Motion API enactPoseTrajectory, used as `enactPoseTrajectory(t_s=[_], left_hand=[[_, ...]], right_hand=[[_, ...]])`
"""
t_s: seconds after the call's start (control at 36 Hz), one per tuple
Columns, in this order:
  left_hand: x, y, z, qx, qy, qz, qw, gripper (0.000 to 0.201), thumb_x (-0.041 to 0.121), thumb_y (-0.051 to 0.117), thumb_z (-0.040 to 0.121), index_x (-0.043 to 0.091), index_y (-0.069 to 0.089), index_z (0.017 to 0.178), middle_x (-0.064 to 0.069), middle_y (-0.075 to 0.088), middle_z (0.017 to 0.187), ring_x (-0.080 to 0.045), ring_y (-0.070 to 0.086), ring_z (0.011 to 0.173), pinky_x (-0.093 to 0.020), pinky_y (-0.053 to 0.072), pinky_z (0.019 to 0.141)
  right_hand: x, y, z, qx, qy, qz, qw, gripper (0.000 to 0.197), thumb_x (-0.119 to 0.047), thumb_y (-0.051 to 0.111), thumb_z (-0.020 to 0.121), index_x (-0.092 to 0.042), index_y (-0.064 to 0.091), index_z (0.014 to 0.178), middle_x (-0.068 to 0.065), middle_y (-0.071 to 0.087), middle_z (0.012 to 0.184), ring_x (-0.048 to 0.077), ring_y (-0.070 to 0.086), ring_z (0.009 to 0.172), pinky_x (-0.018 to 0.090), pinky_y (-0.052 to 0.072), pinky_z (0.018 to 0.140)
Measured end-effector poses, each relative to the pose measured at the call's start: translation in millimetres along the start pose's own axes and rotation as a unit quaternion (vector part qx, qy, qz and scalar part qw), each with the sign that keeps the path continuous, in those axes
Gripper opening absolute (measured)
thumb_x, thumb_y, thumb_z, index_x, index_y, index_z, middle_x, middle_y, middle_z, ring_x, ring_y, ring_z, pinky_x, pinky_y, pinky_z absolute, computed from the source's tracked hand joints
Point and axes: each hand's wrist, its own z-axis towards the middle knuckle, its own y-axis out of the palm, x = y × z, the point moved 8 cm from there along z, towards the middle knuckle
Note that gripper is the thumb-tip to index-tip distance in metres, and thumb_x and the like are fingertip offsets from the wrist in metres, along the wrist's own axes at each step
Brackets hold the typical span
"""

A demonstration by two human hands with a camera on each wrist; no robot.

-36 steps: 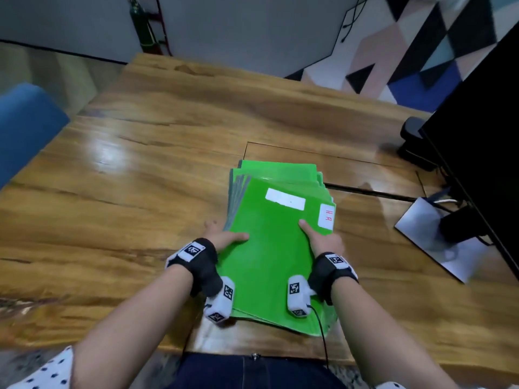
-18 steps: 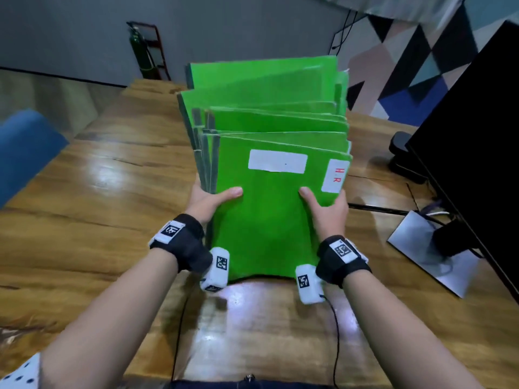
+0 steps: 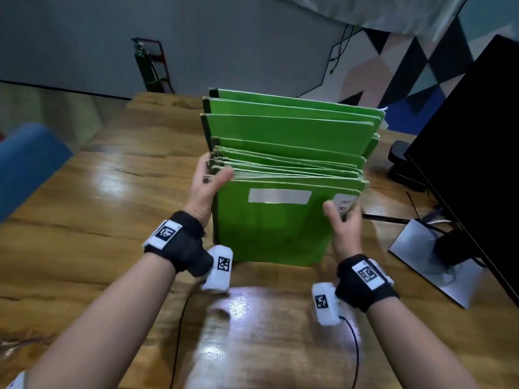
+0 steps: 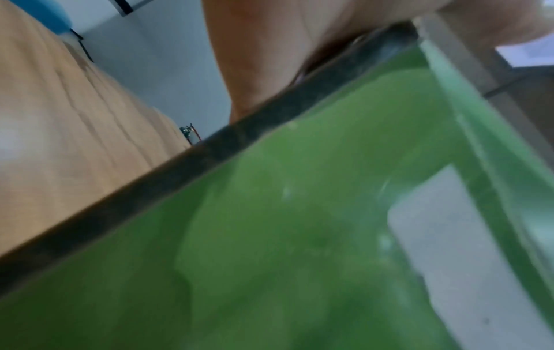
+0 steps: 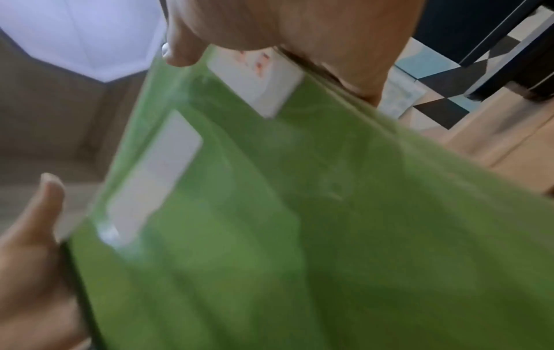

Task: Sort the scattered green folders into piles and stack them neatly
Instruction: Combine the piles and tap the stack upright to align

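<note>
A stack of several green folders [image 3: 272, 228] stands upright on its bottom edge on the wooden table [image 3: 84, 220], tops uneven, rear ones sticking up higher. The front folder carries a white label [image 3: 279, 195] and a corner label with red letters. My left hand [image 3: 209, 183] grips the stack's left, dark-spined edge near the top, thumb across the front. My right hand [image 3: 341, 220] grips the right edge, thumb on the corner label. In the left wrist view the front folder [image 4: 299, 236] fills the frame under my palm; the right wrist view shows the green cover [image 5: 299, 213] with both labels.
A black monitor [image 3: 477, 164] on a grey stand base [image 3: 427, 262] stands close at the right, cables beside it. A blue chair [image 3: 25, 161] sits off the table's left side. A cable [image 3: 179, 332] runs over the near table edge. Bare wood lies left of the stack.
The folders went from lying flat to standing on edge between both hands. Since half a second ago the front folders have dropped lower, and my left hand has slid up the spine.
</note>
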Motion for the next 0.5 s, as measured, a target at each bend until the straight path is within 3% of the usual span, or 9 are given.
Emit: enactPoseTrajectory(t_s=[0.06,0.08,0.17,0.25,0.31,0.36,0.39,0.44,0.5], left_hand=[[15,6,8,0.008,0.009,0.000,1.000,0.082,0.068,0.077,0.049,0.022,0.055,0.114,-0.003,0.062,0.112,-0.026,0.057,0.108,-0.050,0.039,0.101],[23,11,11,0.006,0.005,0.005,1.000,0.081,0.067,0.076,0.053,0.020,0.055,0.115,-0.004,0.063,0.114,-0.027,0.057,0.110,-0.049,0.041,0.101],[32,17,24,0.007,-0.009,0.031,0.999,0.050,0.047,0.072,0.073,0.017,0.059,0.111,0.002,0.066,0.104,-0.017,0.062,0.098,-0.036,0.047,0.090],[26,13,35,0.028,-0.019,0.032,0.999,0.022,0.027,0.066,0.085,0.014,0.061,0.102,-0.001,0.066,0.095,-0.018,0.063,0.086,-0.039,0.051,0.087],[21,11,41,0.041,-0.024,0.040,0.998,0.005,0.015,0.061,0.089,0.015,0.058,0.094,-0.003,0.064,0.090,-0.019,0.061,0.082,-0.040,0.050,0.086],[17,11,45,0.051,-0.027,0.057,0.997,0.010,0.008,0.055,0.090,0.017,0.056,0.089,-0.002,0.062,0.087,-0.018,0.059,0.079,-0.037,0.049,0.081],[16,11,47,0.053,-0.026,0.061,0.996,0.013,0.005,0.051,0.090,0.018,0.054,0.087,-0.002,0.061,0.086,-0.019,0.057,0.077,-0.035,0.048,0.077],[15,11,50,0.057,-0.025,0.070,0.996,0.018,0.001,0.045,0.089,0.017,0.052,0.085,-0.005,0.056,0.085,-0.021,0.053,0.077,-0.034,0.044,0.072],[15,10,51,0.058,-0.025,0.080,0.995,0.018,0.001,0.042,0.088,0.016,0.051,0.087,-0.009,0.053,0.089,-0.021,0.049,0.082,-0.034,0.040,0.074]], right_hand=[[-25,-1,9,0.025,-0.033,0.014,0.999,0.105,-0.079,0.063,0.058,-0.010,0.041,0.134,0.009,0.054,0.130,0.022,0.053,0.119,0.041,0.041,0.103],[-38,-2,15,0.037,-0.052,0.012,0.998,0.097,-0.079,0.059,0.062,-0.011,0.045,0.129,0.009,0.055,0.128,0.023,0.053,0.118,0.038,0.041,0.101],[-69,-2,33,0.054,-0.086,0.027,0.994,0.056,-0.053,0.062,0.078,-0.011,0.054,0.114,0.003,0.062,0.111,0.016,0.058,0.101,0.027,0.046,0.089],[-74,2,49,0.036,-0.077,0.012,0.996,0.008,-0.023,0.057,0.092,-0.015,0.057,0.094,-0.006,0.061,0.089,0.000,0.056,0.079,0.019,0.045,0.078],[-64,1,53,0.036,-0.048,0.000,0.998,0.015,-0.012,0.049,0.095,-0.018,0.053,0.082,-0.010,0.055,0.080,-0.007,0.050,0.066,0.013,0.042,0.069],[-55,0,52,0.034,-0.023,0.002,0.999,0.017,-0.007,0.043,0.095,-0.008,0.058,0.089,-0.010,0.054,0.079,-0.004,0.050,0.068,0.016,0.041,0.069],[-51,-2,52,0.034,-0.013,0.006,0.999,0.021,-0.006,0.040,0.095,-0.003,0.061,0.096,-0.011,0.055,0.081,-0.002,0.051,0.073,0.017,0.042,0.072],[-43,-6,53,0.051,0.014,0.026,0.998,0.029,-0.007,0.036,0.098,-0.008,0.063,0.108,-0.016,0.057,0.093,0.005,0.052,0.092,0.016,0.040,0.078],[-36,-10,54,0.078,0.038,0.032,0.996,0.032,-0.012,0.036,0.099,-0.006,0.058,0.121,-0.009,0.054,0.117,0.011,0.047,0.113,0.011,0.032,0.082]])
